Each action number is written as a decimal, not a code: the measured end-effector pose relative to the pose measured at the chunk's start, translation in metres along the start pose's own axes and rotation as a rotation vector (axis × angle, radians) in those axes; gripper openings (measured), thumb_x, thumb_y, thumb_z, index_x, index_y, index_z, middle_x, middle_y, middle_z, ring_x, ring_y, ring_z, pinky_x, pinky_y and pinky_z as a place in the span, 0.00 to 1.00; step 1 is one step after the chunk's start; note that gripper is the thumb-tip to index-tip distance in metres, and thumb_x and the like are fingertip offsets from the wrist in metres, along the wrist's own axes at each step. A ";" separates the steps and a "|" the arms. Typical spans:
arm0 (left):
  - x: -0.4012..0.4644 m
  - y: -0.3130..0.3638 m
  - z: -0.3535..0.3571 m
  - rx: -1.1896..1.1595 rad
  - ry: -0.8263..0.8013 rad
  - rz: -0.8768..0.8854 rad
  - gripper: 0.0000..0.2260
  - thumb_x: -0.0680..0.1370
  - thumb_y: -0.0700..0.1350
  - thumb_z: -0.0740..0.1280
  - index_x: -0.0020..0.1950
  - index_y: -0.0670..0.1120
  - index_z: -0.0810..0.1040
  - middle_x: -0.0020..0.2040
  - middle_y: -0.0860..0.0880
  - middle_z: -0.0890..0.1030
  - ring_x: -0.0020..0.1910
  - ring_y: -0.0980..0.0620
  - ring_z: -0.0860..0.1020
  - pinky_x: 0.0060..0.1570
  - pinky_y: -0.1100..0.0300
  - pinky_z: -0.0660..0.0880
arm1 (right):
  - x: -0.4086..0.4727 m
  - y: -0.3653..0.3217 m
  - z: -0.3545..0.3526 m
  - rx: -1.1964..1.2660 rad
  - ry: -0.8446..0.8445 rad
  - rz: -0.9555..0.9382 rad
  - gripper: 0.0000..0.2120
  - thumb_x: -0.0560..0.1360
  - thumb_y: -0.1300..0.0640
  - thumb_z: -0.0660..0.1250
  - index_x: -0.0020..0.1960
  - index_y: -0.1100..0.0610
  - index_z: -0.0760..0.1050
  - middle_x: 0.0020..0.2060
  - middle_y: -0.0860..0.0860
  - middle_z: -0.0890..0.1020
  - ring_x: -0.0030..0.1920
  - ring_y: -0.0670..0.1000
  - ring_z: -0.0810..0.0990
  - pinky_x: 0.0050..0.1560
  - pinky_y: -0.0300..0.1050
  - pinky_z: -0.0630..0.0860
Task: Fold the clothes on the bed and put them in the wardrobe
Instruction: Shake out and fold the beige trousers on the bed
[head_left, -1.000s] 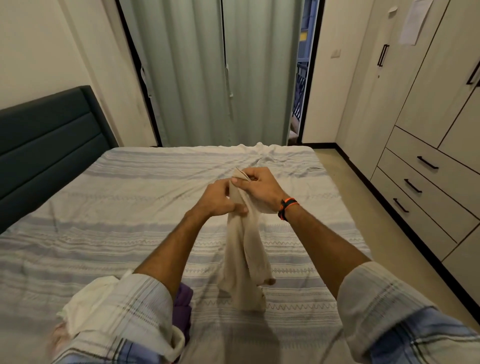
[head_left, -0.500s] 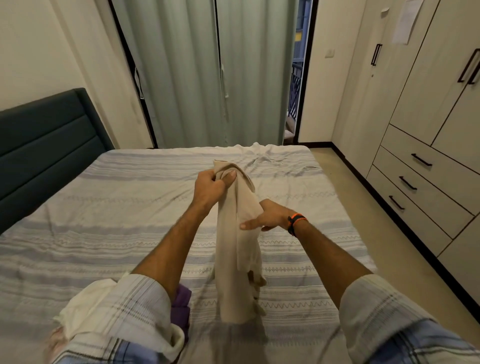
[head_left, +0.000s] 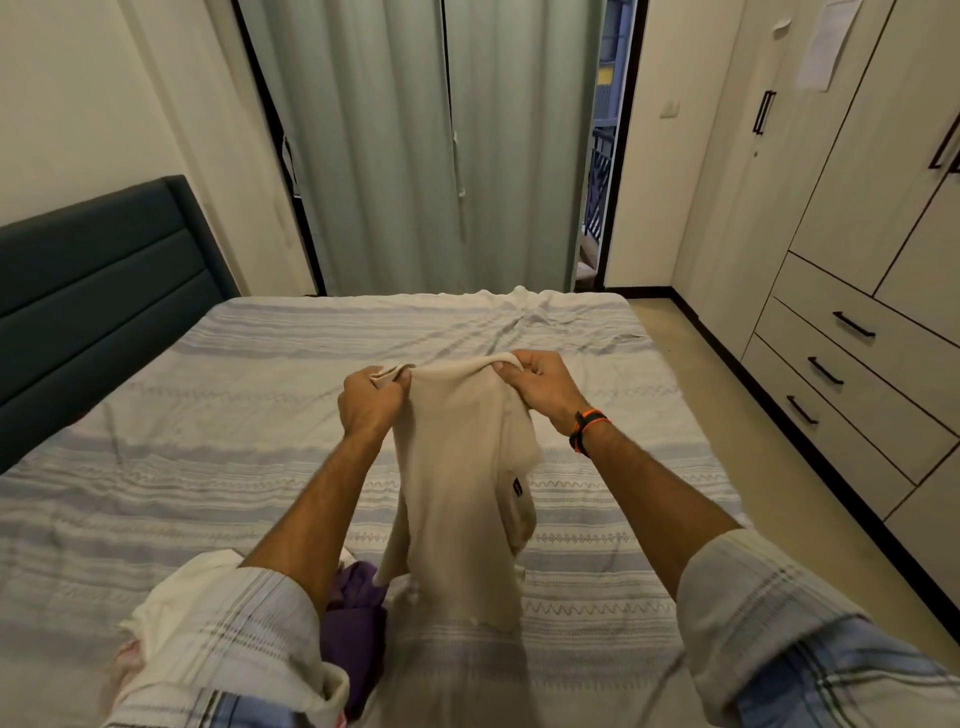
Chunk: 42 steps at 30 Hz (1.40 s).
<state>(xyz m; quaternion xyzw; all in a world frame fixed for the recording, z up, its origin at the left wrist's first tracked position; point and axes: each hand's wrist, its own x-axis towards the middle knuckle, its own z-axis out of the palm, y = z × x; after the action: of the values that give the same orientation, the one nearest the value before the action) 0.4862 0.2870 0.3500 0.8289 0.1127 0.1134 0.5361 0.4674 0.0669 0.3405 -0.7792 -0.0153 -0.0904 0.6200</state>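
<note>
Whereas half a second ago only my left hand (head_left: 370, 402) held the beige garment (head_left: 457, 499) while the right merely pointed at it, my right hand (head_left: 540, 387) has now come up and both pinch its top edge, stretched between them above the bed (head_left: 156, 467). I judge this squares the piece for its first fold. Its lower end hangs down to the striped sheet. A purple garment (head_left: 358, 618) and a white garment (head_left: 171, 603) lie heaped at the near edge, crowding the folding space. The wardrobe (head_left: 857, 234) stands at right, doors closed.
</note>
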 end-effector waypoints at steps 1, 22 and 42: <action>0.000 0.000 0.000 0.020 -0.018 0.003 0.10 0.74 0.51 0.73 0.49 0.47 0.80 0.45 0.47 0.81 0.52 0.44 0.80 0.51 0.53 0.77 | 0.000 -0.001 0.002 0.005 -0.010 -0.009 0.09 0.78 0.56 0.68 0.51 0.61 0.83 0.42 0.52 0.84 0.42 0.48 0.80 0.43 0.42 0.77; -0.010 0.026 0.017 0.325 -0.583 0.526 0.10 0.66 0.50 0.79 0.42 0.52 0.81 0.38 0.54 0.80 0.40 0.53 0.77 0.39 0.60 0.72 | -0.016 -0.004 0.003 -0.062 -0.285 0.092 0.16 0.75 0.46 0.71 0.43 0.59 0.76 0.33 0.50 0.77 0.32 0.45 0.74 0.33 0.38 0.70; -0.015 0.011 0.002 0.289 -0.543 0.496 0.10 0.69 0.47 0.77 0.48 0.51 0.81 0.39 0.51 0.82 0.36 0.55 0.78 0.35 0.61 0.73 | -0.018 -0.011 0.024 -0.119 -0.269 -0.101 0.07 0.74 0.55 0.73 0.45 0.59 0.84 0.38 0.58 0.83 0.39 0.48 0.77 0.44 0.41 0.73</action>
<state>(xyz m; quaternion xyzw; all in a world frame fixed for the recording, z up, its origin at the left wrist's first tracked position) 0.4738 0.2765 0.3577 0.8977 -0.2223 -0.0010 0.3804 0.4509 0.0944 0.3426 -0.8180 -0.1322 -0.0170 0.5596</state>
